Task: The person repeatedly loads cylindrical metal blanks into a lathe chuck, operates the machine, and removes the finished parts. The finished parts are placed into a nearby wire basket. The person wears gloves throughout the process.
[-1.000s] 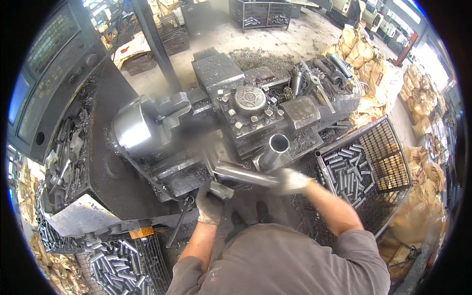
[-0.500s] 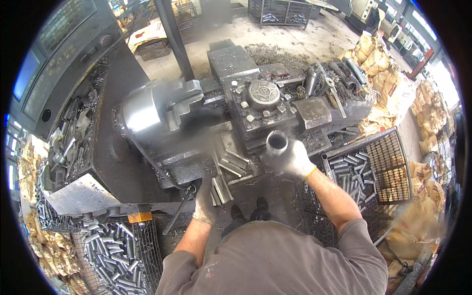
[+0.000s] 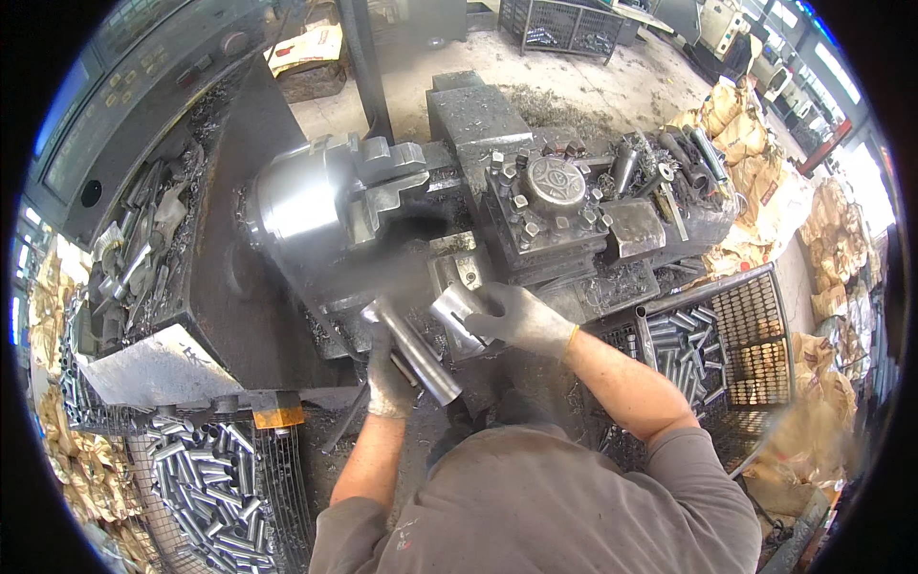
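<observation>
My left hand [image 3: 390, 381], in a grey-white work glove, is closed around a shiny metal tube [image 3: 426, 359] that slants down to the right. My right hand [image 3: 521, 320], also gloved, grips a short slotted metal sleeve [image 3: 453, 310] between thumb and fingers. The tube and the sleeve are close together but apart, in front of the lathe. Just beyond them lies a flat metal block with a slot [image 3: 459, 271]. The lathe chuck [image 3: 301, 196], with stepped jaws, stands farther left, and its jaws have no tube between them.
A bolted tool post [image 3: 555, 187] stands beyond my right hand, with loose tools behind it. To the right is a wire crate [image 3: 789, 335] with metal tubes and stacked pieces. Another wire basket [image 3: 296, 478] of tubes stands lower left. A handle [image 3: 346, 419] projects near my left hand.
My right hand has moved left toward my left hand; it held an upright tube before and now grips the slotted sleeve. My left hand has risen slightly and now holds a slanted tube.
</observation>
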Available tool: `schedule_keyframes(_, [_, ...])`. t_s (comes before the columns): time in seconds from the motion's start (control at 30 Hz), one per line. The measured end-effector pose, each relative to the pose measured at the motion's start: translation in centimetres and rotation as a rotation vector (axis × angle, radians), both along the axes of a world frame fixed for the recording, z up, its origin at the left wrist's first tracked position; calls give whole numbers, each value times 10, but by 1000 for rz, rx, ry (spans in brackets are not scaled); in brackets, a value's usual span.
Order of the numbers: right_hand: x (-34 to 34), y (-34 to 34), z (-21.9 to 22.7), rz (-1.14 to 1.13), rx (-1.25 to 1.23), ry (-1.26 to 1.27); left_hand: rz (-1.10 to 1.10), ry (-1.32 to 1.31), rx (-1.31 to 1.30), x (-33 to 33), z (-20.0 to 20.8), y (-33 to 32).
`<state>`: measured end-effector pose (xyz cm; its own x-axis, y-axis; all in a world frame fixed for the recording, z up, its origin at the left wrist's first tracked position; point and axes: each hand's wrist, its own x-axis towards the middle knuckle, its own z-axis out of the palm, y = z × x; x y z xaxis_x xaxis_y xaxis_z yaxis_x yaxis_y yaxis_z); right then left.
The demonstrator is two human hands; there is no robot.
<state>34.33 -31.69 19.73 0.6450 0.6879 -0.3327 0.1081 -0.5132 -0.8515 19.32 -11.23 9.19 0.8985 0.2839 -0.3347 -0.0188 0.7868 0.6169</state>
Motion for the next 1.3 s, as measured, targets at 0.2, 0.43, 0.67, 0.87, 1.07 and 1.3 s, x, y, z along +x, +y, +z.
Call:
schedule_keyframes(0.2, [0, 19, -6, -97, 102, 27, -75, -371, 76, 68, 95, -45])
schedule_keyframes(0.43, [125, 30, 159, 281, 39, -1009, -89, 73, 563, 167, 10, -17])
schedule_keyframes(0.67, [273, 83, 86, 690, -668, -1218, 246, 255, 617, 26, -15, 18])
schedule_keyframes(0.87, [299, 116, 41, 787, -508, -467, 687, 506, 265, -115, -78, 45])
schedule_keyframes(1.07, [275, 124, 26, 669, -335, -782, 1120, 655, 385, -175, -106, 98])
schedule_keyframes(1.3, [268, 134, 59, 791, -753, -779, 1149, 399, 22, -180, -55, 93])
